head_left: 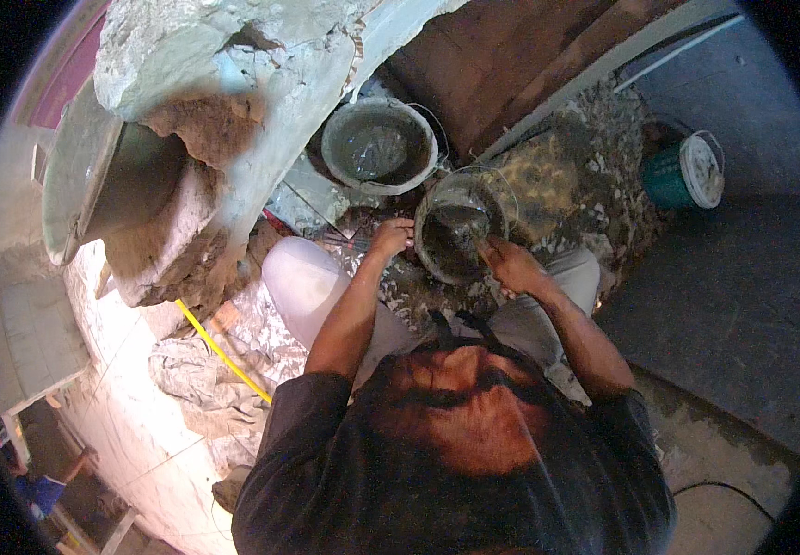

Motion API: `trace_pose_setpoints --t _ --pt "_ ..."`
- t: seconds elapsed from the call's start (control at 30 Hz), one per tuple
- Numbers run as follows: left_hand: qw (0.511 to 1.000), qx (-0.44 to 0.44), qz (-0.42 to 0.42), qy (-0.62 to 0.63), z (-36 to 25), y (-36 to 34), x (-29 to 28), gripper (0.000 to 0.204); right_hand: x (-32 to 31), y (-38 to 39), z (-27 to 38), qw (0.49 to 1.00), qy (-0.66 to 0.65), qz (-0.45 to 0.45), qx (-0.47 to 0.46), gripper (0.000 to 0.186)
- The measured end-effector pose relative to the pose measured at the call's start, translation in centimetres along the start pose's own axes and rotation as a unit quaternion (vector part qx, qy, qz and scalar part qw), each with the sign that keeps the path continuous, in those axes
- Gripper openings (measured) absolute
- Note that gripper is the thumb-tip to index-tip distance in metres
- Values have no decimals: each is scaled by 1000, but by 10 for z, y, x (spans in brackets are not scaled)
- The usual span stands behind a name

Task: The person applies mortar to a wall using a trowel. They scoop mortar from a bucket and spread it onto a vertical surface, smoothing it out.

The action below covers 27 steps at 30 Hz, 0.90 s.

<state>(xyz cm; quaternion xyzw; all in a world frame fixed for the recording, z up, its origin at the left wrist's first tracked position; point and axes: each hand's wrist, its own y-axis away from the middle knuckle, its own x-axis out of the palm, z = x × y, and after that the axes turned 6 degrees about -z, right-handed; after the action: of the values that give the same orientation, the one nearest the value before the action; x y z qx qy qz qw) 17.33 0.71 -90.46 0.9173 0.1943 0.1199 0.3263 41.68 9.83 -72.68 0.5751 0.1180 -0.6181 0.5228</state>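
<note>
A mortar-coated bucket (pixel 432 250) with a wire handle and grey wet mix inside sits between my knees. My left hand (pixel 392 237) grips its left rim with curled fingers. At its right side my right hand (pixel 511 266) is closed on a tool handle (pixel 486 246), whose working end is inside the bucket and too unclear to name. Just beyond stands a second bucket (pixel 335 129) holding grey watery mix.
Broken masonry (pixel 169 65) rises at upper left. A yellow hose (pixel 220 351) crosses the pale cluttered floor. A green bucket with white lid (pixel 673 176) sits at right, near a dark mat (pixel 714 314) and black cable (pixel 724 490). A brown panel (pixel 474 74) lies ahead.
</note>
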Motion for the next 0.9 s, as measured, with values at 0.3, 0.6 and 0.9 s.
trace_pose_setpoints --t 0.3,0.6,0.9 --pt "1000 9 -20 -4 8 -8 5 31 -45 4 -10 988 126 46 -78 47" --pt "999 11 -36 -36 -12 7 11 29 74 -38 -141 871 436 -174 -146 36" --pt "985 55 -65 -151 -11 0 13 31 -8 9 -46 961 219 -49 -165 30"
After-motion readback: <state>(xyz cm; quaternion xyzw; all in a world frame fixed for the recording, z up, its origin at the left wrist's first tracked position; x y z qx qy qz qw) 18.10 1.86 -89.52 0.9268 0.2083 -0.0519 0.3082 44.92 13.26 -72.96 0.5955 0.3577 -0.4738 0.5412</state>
